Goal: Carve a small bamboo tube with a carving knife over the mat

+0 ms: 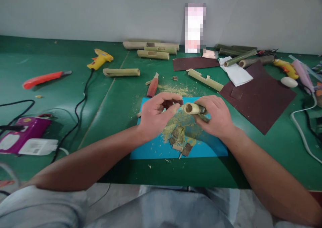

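Note:
My right hand is wrapped round a short bamboo tube, whose hollow end points left. Just left of that end, my left hand is curled, thumb and fingertips close together. Something small and dark shows at its fingertips, too little of it to name. Beneath both hands lies a blue sheet strewn with pale shavings and brown bamboo chips. Beyond my left hand, a red-handled knife rests on the green table with its short blade pointing away.
Cut bamboo tubes lie toward the wall, one notched piece nearer. At left are a yellow glue gun, a red utility knife and a purple power strip. Brown sheets and a second yellow glue gun occupy the right.

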Motion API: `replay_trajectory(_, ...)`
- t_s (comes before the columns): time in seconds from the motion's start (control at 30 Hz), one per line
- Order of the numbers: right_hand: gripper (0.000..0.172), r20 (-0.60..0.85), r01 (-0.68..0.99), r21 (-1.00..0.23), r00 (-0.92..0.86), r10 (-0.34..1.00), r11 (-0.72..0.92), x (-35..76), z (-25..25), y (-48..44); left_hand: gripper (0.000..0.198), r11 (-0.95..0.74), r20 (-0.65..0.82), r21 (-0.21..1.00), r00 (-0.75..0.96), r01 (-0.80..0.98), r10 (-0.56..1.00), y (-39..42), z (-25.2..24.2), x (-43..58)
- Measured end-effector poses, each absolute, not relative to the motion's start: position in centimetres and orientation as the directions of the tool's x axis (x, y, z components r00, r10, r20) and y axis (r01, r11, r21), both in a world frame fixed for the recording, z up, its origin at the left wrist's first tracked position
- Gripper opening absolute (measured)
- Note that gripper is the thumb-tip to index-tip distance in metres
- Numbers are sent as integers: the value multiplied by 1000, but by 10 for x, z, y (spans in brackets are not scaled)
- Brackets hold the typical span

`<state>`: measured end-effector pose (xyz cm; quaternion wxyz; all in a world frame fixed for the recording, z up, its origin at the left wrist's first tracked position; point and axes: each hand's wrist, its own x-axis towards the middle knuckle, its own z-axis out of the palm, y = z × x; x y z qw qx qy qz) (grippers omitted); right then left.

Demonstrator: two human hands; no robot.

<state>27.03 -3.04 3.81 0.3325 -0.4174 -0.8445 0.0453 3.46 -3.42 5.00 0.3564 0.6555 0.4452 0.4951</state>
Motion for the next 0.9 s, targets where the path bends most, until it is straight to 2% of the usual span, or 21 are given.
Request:
replay_trajectory(0.47, 28, 530, 645, -379, -437, 727, 664, 270, 39, -32, 15, -344, 322, 912, 130, 223, 938, -39, 56, 38)
replay_trajectory(0.63, 28, 602, 628, -342, -425, 676, 699, 268, 39, -34, 14, -361, 337, 913, 147, 188, 930, -38, 55, 39)
replay_trajectory(0.9, 29, 754, 573, -240, -398, 522, 783, 264, 39, -39, 10, -392, 371, 914, 183, 99, 910, -43, 56, 42)
